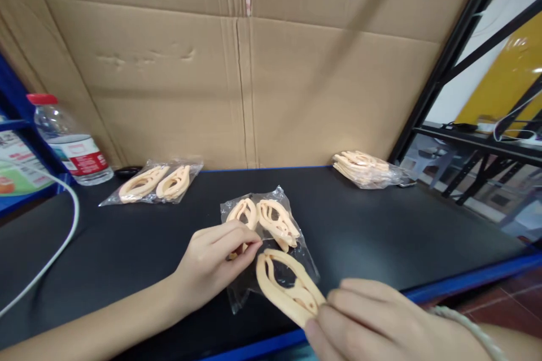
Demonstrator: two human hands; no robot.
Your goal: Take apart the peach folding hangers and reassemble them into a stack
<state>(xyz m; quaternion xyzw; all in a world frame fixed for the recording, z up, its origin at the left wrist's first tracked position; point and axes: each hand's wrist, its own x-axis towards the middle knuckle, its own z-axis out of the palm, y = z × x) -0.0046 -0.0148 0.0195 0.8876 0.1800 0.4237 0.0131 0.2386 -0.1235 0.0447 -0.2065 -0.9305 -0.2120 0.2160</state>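
My left hand pinches the edge of a clear plastic bag in the middle of the black table. Inside the bag lie cream-coloured, leaf-shaped plastic pieces, side by side. My right hand, at the lower right, grips the end of another cream piece, whose rounded far end is over the near part of the bag. The fingers of my left hand partly cover the left piece in the bag.
A bag with two cream pieces lies at the back left, near a bottle with a red cap. Another bagged stack sits at the back right. Cardboard stands behind the table; a white cable runs down the left.
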